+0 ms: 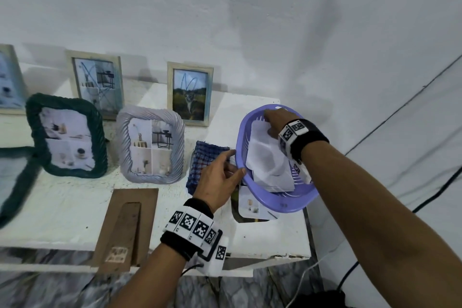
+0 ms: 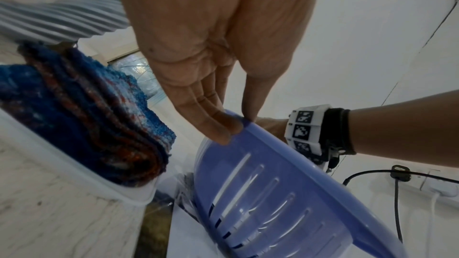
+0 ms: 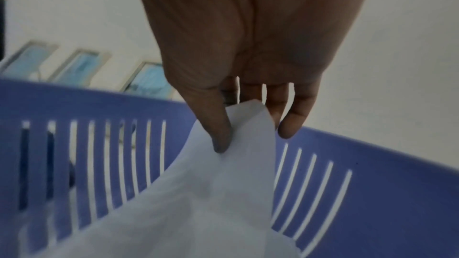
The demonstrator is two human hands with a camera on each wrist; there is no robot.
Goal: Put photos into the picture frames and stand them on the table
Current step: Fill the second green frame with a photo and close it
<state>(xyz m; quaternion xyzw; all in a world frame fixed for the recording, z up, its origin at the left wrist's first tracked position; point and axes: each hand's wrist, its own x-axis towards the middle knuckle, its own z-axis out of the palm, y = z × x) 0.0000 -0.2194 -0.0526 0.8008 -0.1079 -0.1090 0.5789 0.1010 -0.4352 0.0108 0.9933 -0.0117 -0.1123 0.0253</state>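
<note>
A purple slotted basket sits tilted at the table's right end, with a stack of white-backed photos inside. My left hand pinches the basket's left rim, thumb above and fingers below. My right hand reaches into the basket and pinches the top corner of one white photo between thumb and fingers. A brown frame back with its stand lies flat near the front edge. A green frame, a lilac frame and two wooden frames stand upright with photos in them.
A folded blue checked cloth lies just left of the basket. One printed photo pokes out from under the basket. The table's front edge is close to my left wrist. Cables hang off to the right, and a wall stands behind.
</note>
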